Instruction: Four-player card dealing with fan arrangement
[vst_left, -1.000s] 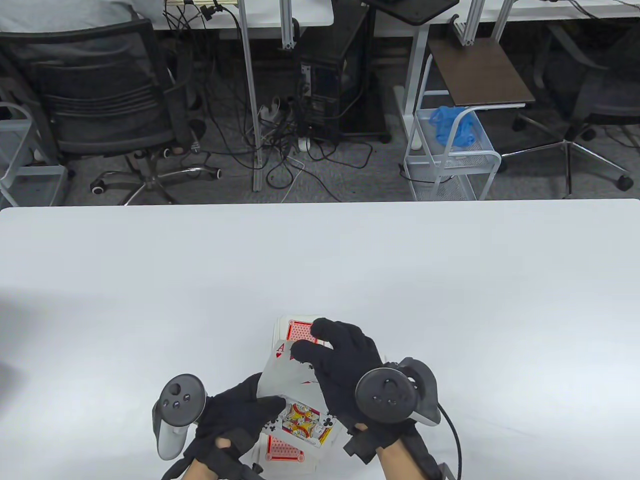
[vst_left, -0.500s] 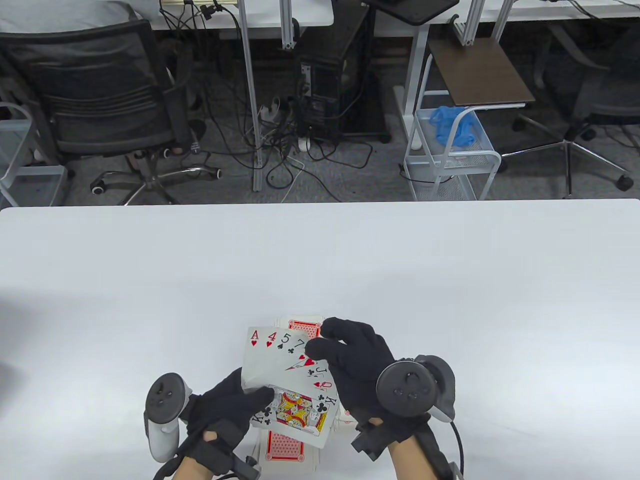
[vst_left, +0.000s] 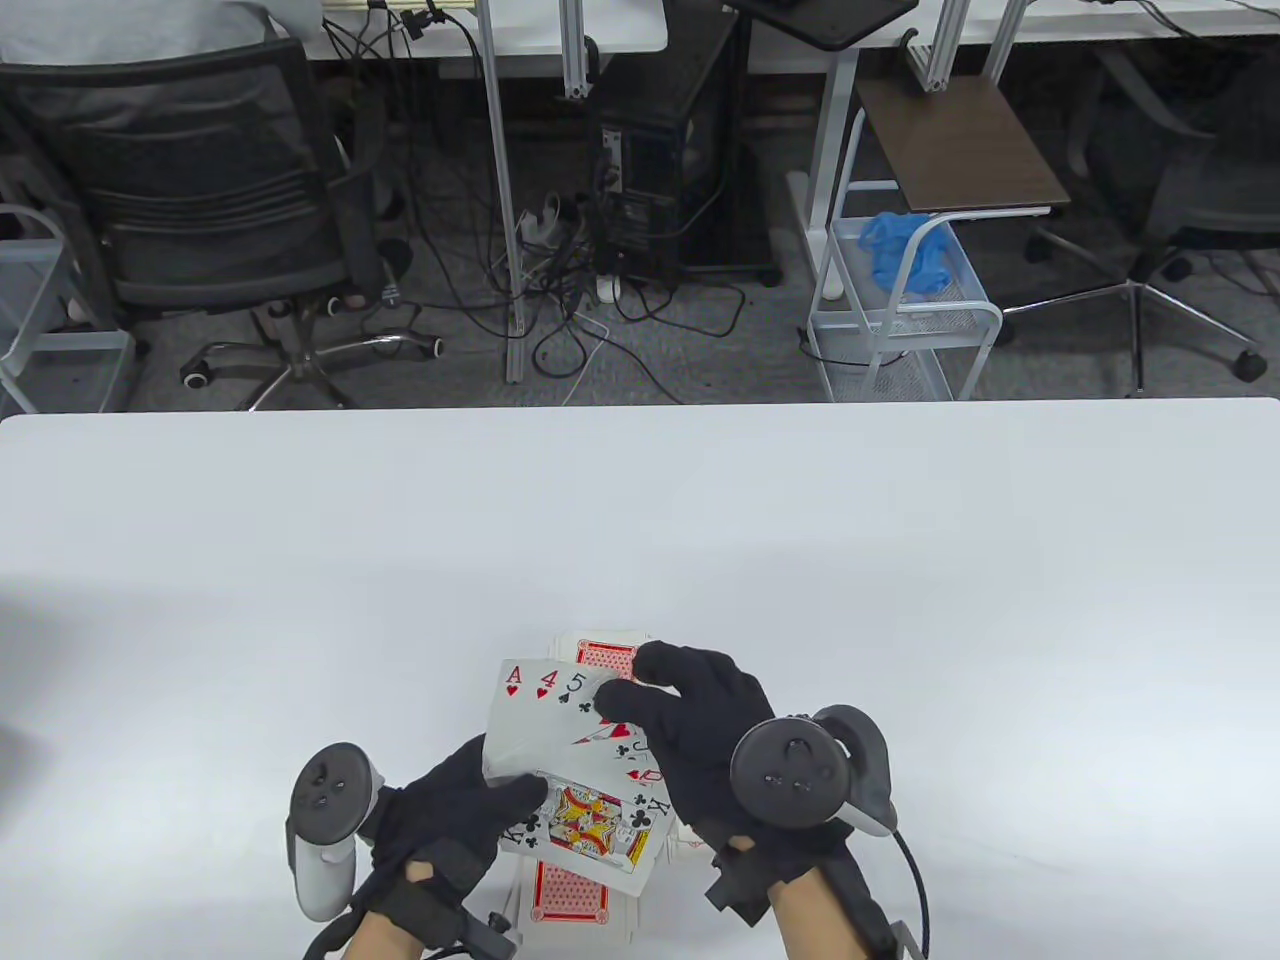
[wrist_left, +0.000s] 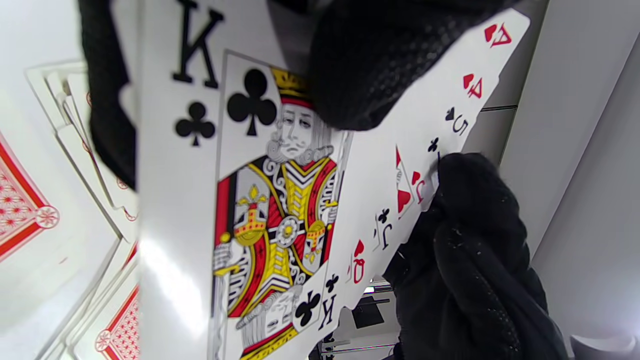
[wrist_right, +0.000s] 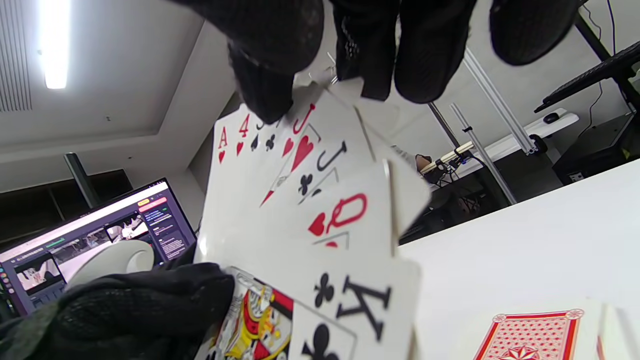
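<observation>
Card fan (vst_left: 575, 760) between both hands' fingers (vst_left: 520, 795)

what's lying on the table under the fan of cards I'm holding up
Face-down red-backed cards lie under the fan, with another red-backed pile beyond it. How many, and whatever sits directly beneath the fan and both hands, is covered.

Face-up fan of playing cards (vst_left: 570, 740) partly covered by black-gloved right hand (vst_left: 700, 735), red-backed cards (vst_left: 570, 895) beneath mostly hidden, cut off at bottom edge
</observation>
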